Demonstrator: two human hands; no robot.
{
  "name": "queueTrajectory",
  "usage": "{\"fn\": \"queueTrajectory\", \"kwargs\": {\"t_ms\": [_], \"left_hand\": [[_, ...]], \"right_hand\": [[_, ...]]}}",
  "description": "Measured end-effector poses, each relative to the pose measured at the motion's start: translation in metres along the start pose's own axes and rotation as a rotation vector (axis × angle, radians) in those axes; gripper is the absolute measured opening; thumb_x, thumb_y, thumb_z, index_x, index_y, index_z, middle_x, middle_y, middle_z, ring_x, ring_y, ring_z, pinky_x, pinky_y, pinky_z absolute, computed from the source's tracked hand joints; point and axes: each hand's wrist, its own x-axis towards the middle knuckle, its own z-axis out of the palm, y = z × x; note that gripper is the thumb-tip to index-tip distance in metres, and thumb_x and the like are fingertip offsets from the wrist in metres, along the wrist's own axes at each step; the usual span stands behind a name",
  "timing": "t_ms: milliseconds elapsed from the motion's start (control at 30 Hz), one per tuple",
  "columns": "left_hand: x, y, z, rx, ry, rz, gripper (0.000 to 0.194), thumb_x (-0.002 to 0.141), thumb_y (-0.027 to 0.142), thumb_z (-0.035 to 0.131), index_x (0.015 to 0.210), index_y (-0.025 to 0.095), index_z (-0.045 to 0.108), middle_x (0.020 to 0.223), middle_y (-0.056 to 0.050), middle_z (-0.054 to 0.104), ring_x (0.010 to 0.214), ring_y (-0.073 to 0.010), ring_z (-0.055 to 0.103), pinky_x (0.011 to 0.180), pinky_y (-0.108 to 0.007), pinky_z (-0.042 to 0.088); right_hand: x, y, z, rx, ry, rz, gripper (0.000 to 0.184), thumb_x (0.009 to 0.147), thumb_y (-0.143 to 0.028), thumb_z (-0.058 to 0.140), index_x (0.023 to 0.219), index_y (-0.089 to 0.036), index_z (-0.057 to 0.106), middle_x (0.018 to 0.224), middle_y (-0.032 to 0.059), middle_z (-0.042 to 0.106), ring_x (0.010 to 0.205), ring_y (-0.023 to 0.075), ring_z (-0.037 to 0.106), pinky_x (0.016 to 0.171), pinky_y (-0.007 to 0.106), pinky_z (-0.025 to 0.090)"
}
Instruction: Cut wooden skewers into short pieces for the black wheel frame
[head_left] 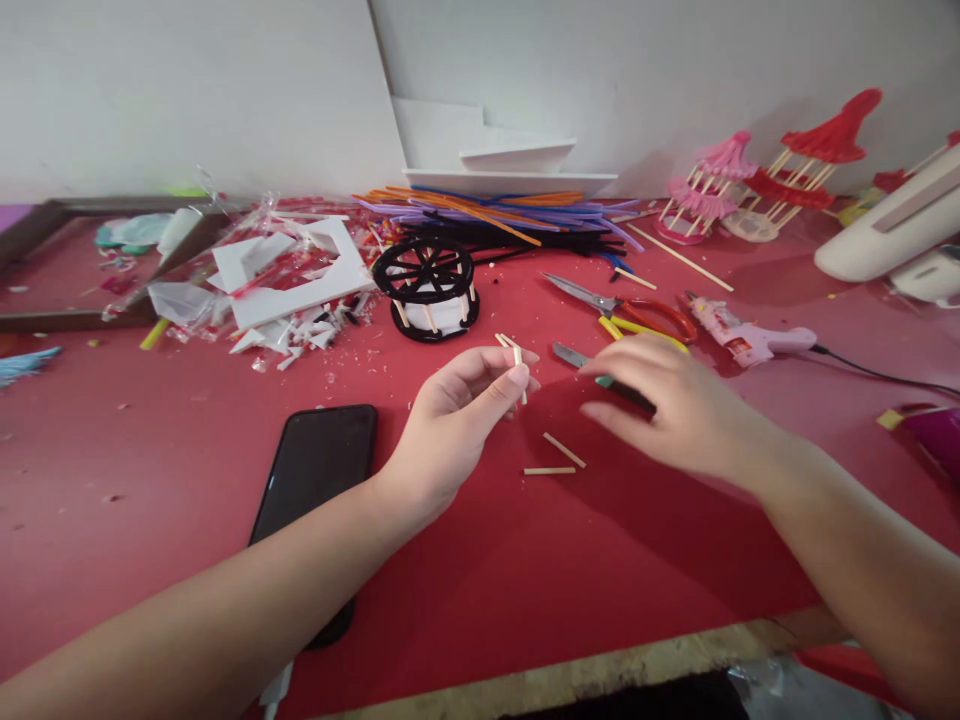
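Observation:
My left hand (450, 425) is closed, with a short wooden stick (517, 356) pinched between thumb and fingers. Another stick end pokes out just behind the fingertips; whether it is gripped too is unclear. To its right, my right hand (667, 405) hovers with thumb and fingers apart, holding nothing. Partly under that hand lies a cutting tool with a grey blade (570, 355) and a dark handle. Two cut sticks, one slanted (564, 450) and one level (549, 471), rest on the red table (480, 590) between the hands. A black round frame with spokes (424, 268) stands beyond my left hand.
A phone (319, 465) lies beside my left forearm. Scissors (600, 298) and a corded glue gun (750, 335) sit beyond my right hand. Pipe cleaners (510, 212) and foam scraps (300, 270) line the back. Pink (705, 190) and red (810, 165) models stand back right.

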Motion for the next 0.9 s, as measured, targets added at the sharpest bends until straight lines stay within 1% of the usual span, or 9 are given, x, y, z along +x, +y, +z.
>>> {"fn": "queueTrajectory", "kwargs": {"t_ms": [33,100,167,267,367,467,633,767,900], "left_hand": [[0.000,0.000,-0.001,0.050,-0.007,0.015,0.012,0.084,0.028,0.065,0.090,0.018,0.063,0.079,0.001,0.063,0.064,-0.0074,0.054,0.065,-0.020,0.047],[-0.002,0.001,-0.001,0.242,-0.053,0.067,0.014,0.088,0.031,0.058,0.091,0.017,0.062,0.086,-0.002,0.065,0.072,-0.0104,0.058,0.072,-0.023,0.049],[-0.005,0.001,0.000,0.542,-0.160,0.153,0.017,0.093,0.029,0.050,0.093,0.017,0.062,0.092,-0.006,0.067,0.084,-0.0150,0.061,0.081,-0.029,0.049],[-0.011,-0.002,0.002,0.916,-0.360,0.314,0.021,0.095,0.020,0.041,0.095,0.015,0.061,0.100,-0.010,0.068,0.097,-0.0205,0.061,0.087,-0.035,0.048],[-0.014,-0.006,0.003,1.082,-0.471,0.448,0.019,0.092,0.013,0.040,0.097,0.015,0.059,0.102,-0.012,0.068,0.099,-0.0230,0.062,0.085,-0.036,0.050],[-0.016,-0.007,0.002,1.193,-0.490,0.528,0.018,0.088,0.010,0.043,0.096,0.015,0.059,0.090,-0.011,0.068,0.089,-0.0230,0.063,0.077,-0.034,0.051],[-0.019,-0.004,0.002,1.258,-0.478,0.574,0.018,0.090,0.013,0.042,0.093,0.015,0.060,0.077,-0.009,0.065,0.070,-0.0200,0.059,0.064,-0.030,0.048],[-0.019,-0.002,0.003,1.089,-0.416,0.457,0.019,0.093,0.017,0.042,0.097,0.015,0.060,0.084,-0.008,0.067,0.078,-0.0189,0.061,0.070,-0.030,0.049],[-0.014,0.001,0.002,0.819,-0.257,0.293,0.015,0.094,0.026,0.048,0.094,0.018,0.060,0.089,-0.004,0.069,0.081,-0.0153,0.064,0.074,-0.026,0.049]], "right_hand": [[-0.001,0.007,0.000,-0.074,0.047,0.070,0.030,0.085,-0.038,0.059,0.106,-0.017,0.061,0.106,0.0099,0.063,0.103,0.0254,0.057,0.091,0.043,0.046],[-0.004,0.021,0.003,-0.179,0.044,0.140,0.028,0.082,-0.042,0.061,0.097,-0.017,0.061,0.098,0.0101,0.064,0.095,0.0275,0.059,0.084,0.045,0.048],[-0.007,0.030,0.006,-0.205,-0.012,0.143,0.025,0.084,-0.041,0.059,0.093,-0.017,0.059,0.094,0.0100,0.064,0.090,0.0272,0.060,0.079,0.044,0.050],[-0.009,0.031,0.010,-0.200,-0.025,0.131,0.021,0.086,-0.036,0.056,0.094,-0.017,0.058,0.095,0.0105,0.063,0.094,0.0273,0.060,0.080,0.043,0.049],[-0.009,0.024,0.013,-0.204,0.013,0.146,0.021,0.086,-0.034,0.056,0.097,-0.016,0.058,0.098,0.0103,0.063,0.097,0.0279,0.059,0.084,0.044,0.049],[-0.008,0.020,0.015,-0.190,0.043,0.155,0.021,0.087,-0.033,0.056,0.100,-0.017,0.057,0.099,0.0094,0.062,0.096,0.0272,0.060,0.084,0.044,0.049],[-0.005,0.017,0.016,-0.141,0.154,0.140,0.021,0.089,-0.029,0.052,0.106,-0.018,0.052,0.107,0.0132,0.058,0.104,0.0302,0.058,0.084,0.047,0.050],[-0.003,0.006,0.012,-0.026,0.269,0.137,0.022,0.091,-0.025,0.047,0.112,-0.019,0.047,0.108,0.0132,0.058,0.104,0.0273,0.059,0.085,0.044,0.049],[-0.005,-0.011,0.003,0.143,0.277,0.136,0.025,0.092,-0.030,0.049,0.115,-0.020,0.048,0.098,0.0074,0.065,0.087,0.0204,0.065,0.073,0.032,0.051]]}}
